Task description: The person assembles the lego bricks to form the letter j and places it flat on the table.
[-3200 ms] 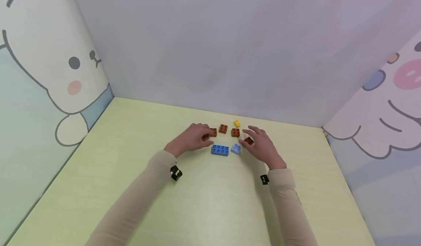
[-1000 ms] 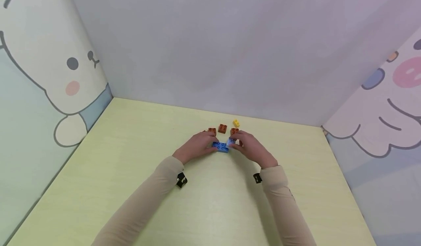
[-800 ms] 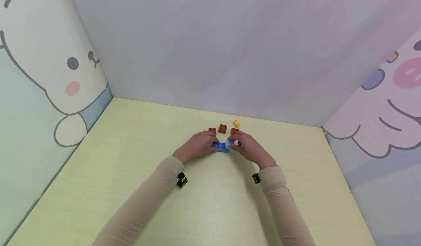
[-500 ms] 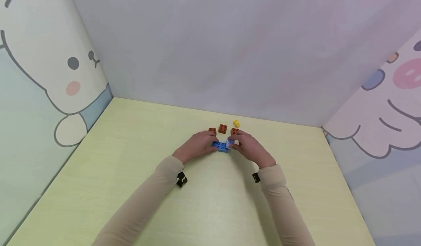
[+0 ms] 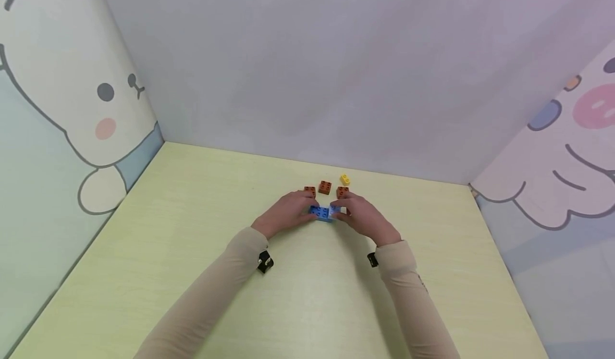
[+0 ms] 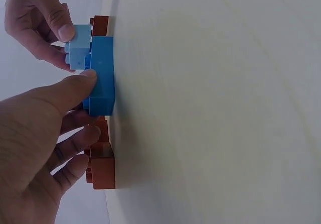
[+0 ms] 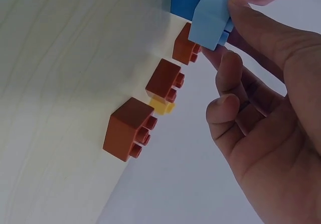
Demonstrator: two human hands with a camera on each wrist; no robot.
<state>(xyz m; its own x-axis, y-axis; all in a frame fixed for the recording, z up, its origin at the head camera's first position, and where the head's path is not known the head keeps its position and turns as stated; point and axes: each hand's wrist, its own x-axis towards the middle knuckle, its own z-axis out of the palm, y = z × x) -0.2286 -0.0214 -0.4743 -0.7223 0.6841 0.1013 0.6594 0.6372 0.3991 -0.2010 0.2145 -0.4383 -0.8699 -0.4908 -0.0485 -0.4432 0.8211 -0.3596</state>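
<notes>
My left hand (image 5: 287, 213) pinches a long blue toy brick (image 6: 103, 78) at one end, the thumb on its near side and the fingers behind. The brick stands on the table, studs up. A smaller light blue brick (image 7: 213, 17) is pinched between thumb and fingers of my right hand (image 5: 363, 218). It sits over the right end of the blue brick, studs up. In the left wrist view its underside is level with the blue brick's studs, slightly tilted. My right hand's other fingers (image 7: 224, 108) curl loosely beside it.
Several reddish-brown bricks stand around the blue one, among them one behind it (image 5: 325, 187) and one near the right fingers (image 5: 343, 191). A small yellow brick (image 5: 345, 179) lies farther back. A wall (image 5: 317, 81) rises behind the table (image 5: 307, 295).
Both hands have come inward from 3.2 s ago. The left took hold of the blue brick; the right lifted the light blue brick over its right end and has since shifted slightly left.
</notes>
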